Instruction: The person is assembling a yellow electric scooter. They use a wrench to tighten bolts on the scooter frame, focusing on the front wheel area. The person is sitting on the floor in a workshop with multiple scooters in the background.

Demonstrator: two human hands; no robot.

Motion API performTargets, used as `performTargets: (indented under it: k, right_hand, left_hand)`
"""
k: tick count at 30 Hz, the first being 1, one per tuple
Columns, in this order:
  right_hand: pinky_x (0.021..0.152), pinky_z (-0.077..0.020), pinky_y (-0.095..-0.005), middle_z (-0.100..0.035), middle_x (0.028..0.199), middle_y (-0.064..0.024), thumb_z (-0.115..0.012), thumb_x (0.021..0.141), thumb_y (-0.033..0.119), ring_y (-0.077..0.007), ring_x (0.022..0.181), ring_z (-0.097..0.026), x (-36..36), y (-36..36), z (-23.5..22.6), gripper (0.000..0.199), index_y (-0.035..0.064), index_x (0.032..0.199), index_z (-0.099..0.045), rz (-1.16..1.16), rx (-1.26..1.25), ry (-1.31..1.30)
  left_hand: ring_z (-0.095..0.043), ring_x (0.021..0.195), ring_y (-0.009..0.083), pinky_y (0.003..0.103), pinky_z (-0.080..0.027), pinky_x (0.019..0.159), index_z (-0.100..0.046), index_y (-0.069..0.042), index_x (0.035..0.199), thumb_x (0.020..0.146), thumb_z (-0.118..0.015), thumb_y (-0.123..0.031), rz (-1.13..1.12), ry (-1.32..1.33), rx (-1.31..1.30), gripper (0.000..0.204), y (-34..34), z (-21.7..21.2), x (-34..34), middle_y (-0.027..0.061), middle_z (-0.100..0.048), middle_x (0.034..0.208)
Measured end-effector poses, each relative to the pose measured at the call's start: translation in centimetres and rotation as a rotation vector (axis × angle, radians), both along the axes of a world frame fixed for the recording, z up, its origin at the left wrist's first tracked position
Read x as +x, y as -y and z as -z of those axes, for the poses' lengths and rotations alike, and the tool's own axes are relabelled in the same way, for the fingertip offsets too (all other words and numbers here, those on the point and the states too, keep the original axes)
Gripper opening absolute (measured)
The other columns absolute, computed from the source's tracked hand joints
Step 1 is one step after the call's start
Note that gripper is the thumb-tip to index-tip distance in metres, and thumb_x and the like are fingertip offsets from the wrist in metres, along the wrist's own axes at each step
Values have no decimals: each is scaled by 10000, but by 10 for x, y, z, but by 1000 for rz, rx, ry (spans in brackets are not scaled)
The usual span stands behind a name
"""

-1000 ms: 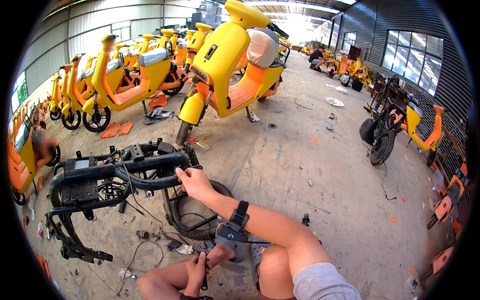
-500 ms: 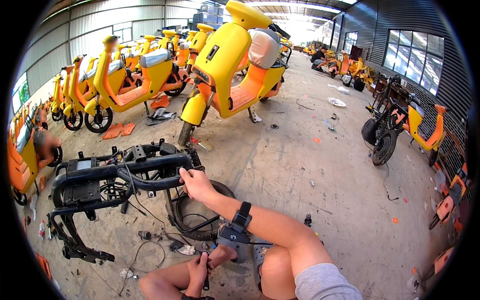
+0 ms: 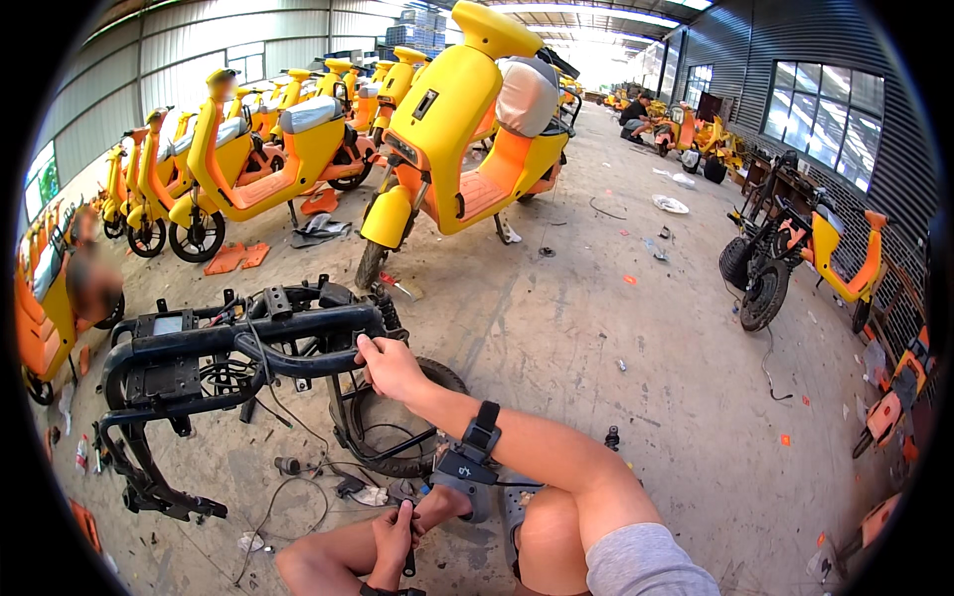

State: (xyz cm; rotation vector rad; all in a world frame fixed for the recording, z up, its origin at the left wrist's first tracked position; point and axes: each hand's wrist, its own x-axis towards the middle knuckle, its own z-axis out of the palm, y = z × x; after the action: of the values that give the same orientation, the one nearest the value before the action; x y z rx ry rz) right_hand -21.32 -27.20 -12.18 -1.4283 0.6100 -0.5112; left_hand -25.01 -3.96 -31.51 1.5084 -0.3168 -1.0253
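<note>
A stripped black scooter frame (image 3: 298, 328) lies on the floor at the left, with a rear wheel (image 3: 452, 375) at its right end. My right hand (image 3: 391, 366) is closed on the right end of its tube, thumb on top. Low in the view, my left hand (image 3: 394, 533) is closed around a slim dark tool (image 3: 409, 564), whose ends show above and below the fist. Its kind is hidden by the fingers. Loose cables (image 3: 263, 372) hang from the frame down to the floor near my foot.
A yellow scooter (image 3: 447, 139) stands just beyond the frame, with rows of others (image 3: 258, 159) behind at the left. At the right stands a partly stripped scooter (image 3: 770, 268). Orange panels (image 3: 237, 258) and scraps litter the concrete. Another person (image 3: 634, 116) crouches far back.
</note>
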Motion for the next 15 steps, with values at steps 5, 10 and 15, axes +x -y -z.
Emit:
performTargets:
  k: [5, 10, 15]
  right_hand:
    - [384, -326, -271, -505, 572, -12, -494, 998, 380, -95, 409, -441, -1, 1, 0, 392, 32, 831, -558, 31, -43, -25]
    - [379, -322, -265, -509, 572, -10, -514, 991, 379, -92, 410, -441, -2, -2, -3, 390, 32, 821, -559, 50, -54, -25]
    - [375, -320, -263, -507, 572, -10, -505, 995, 376, -94, 410, -442, 0, 3, 2, 393, 26, 832, -575, 48, -73, -16]
  left_hand:
    - [-488, 385, 111, 234, -353, 356, -593, 19, 786, 983, -548, -352, -3, -14, 5, 422, 0, -1, 0, 84, -592, 559]
    - [-486, 382, 109, 232, -350, 354, -595, 19, 780, 981, -553, -351, -13, -18, 17, 423, 0, -3, 0, 79, -590, 558]
    - [-466, 381, 94, 225, -333, 354, -606, 43, 797, 968, -579, -354, -17, -33, -14, 434, 1, -4, -2, 92, -598, 570]
